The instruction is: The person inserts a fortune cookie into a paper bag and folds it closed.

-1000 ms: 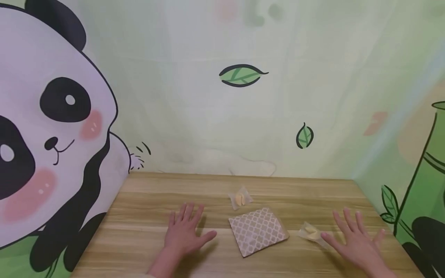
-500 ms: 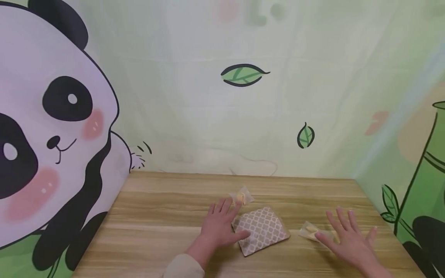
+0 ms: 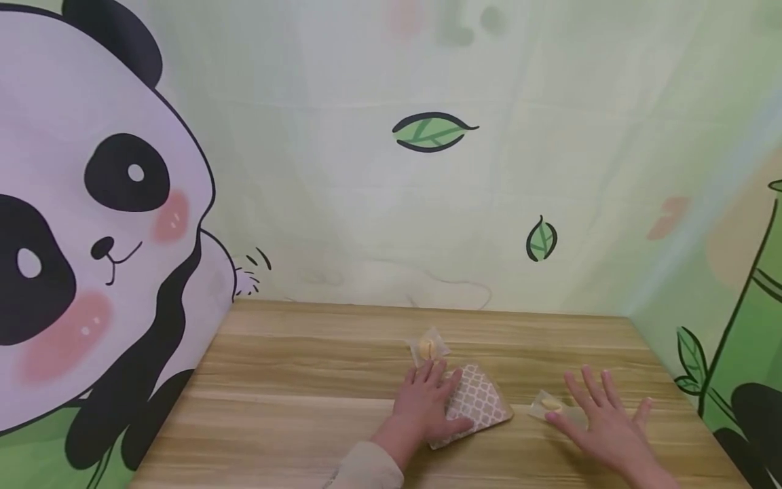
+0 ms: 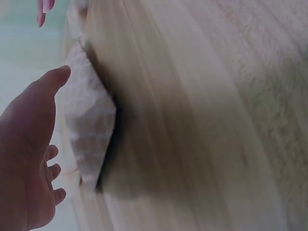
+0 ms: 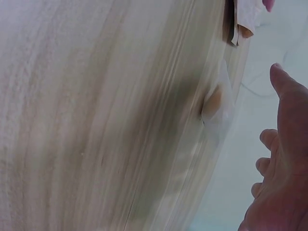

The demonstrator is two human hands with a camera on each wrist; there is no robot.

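Note:
A flat paper bag [image 3: 479, 397] with a white lattice pattern on tan lies mid-table. My left hand [image 3: 421, 404] spreads over its left part, fingers extended; in the left wrist view a gap shows between the thumb and the bag [image 4: 89, 110]. Behind those fingertips lies a small tan piece in a clear wrapper [image 3: 430, 348], like a fortune cookie. A second wrapped piece [image 3: 544, 404] lies right of the bag, partly covered by the thumb of my right hand [image 3: 607, 424]. The right fingers are spread, and the right wrist view has them apart from this wrapped piece [image 5: 219, 106].
The wooden table [image 3: 293, 380] ends at the back against a pale green wall cloth [image 3: 342, 204] printed with leaves. A panda print [image 3: 122, 204] covers the left side, and a bamboo print [image 3: 751, 326] is on the right.
My left hand has moved right, from beside the bag to over its left part. The right hand has shifted slightly left. The bag and both wrapped pieces stay in place.

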